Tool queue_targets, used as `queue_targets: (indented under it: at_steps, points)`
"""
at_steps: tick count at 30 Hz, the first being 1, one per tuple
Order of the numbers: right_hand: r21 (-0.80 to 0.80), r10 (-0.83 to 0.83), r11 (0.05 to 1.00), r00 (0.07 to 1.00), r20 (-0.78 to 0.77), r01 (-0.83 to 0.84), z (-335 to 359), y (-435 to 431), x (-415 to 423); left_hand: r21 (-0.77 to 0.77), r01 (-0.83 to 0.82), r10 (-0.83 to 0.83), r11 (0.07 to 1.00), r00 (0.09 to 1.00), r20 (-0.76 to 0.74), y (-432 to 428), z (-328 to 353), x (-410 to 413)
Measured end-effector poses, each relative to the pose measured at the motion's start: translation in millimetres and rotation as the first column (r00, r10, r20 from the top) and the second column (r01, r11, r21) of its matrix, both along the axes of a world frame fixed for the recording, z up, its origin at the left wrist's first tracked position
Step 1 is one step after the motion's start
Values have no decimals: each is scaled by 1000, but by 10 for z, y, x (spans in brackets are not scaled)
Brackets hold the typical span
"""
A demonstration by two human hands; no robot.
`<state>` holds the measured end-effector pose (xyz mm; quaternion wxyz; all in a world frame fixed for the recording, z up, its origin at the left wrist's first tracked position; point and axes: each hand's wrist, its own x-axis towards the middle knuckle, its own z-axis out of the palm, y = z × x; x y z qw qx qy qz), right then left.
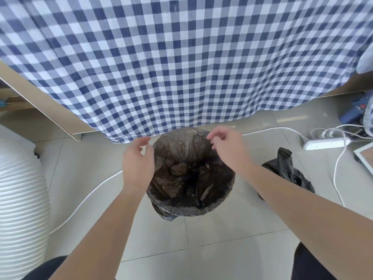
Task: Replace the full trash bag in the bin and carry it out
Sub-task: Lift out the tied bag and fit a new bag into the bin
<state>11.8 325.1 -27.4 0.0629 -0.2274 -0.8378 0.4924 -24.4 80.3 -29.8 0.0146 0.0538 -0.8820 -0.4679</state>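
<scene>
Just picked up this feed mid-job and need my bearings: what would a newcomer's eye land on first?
The blue-and-white checked cloth fills the upper half, hanging down toward the floor. Below it, at centre, stands the bin lined with a dark translucent bag, with the left hand and right hand poised at its rim. A black full bag sits on the tiles to the bin's right.

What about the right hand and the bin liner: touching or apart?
Cannot tell. In the head view the right hand has its curled fingertips over the far rim of the bin liner, but blur hides whether they pinch it or hover above.
</scene>
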Motion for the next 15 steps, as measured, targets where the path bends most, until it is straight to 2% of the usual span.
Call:
queue_targets:
  at_steps: [2, 3, 4, 6, 9, 15]
  points:
    - [-13, -78, 997, 996, -51, 78, -4, 89, 31, 32, -19, 12, 999, 978, 207, -41, -133, 19]
    - [-46, -89, 995, 996, -19, 88, -25, 129, 41, 88, -39, 9, 995, 947, 322, -47, -194, 35]
    - [-99, -83, 991, 995, 51, 87, -34, 149, 54, 179, -81, -3, 981, 905, 425, -44, -240, 49]
    - [-258, -43, 961, 974, 223, 101, -52, 164, 90, 404, -221, -52, 888, 824, 564, -51, -317, 70]
    - [-448, 21, 882, 936, 351, 148, -202, 143, 143, 570, -333, -148, 751, 757, 637, -53, -339, 89]
    - [-509, -34, 825, 921, 388, 246, -376, 171, 185, 628, -355, -206, 692, 737, 643, -79, -344, 52]
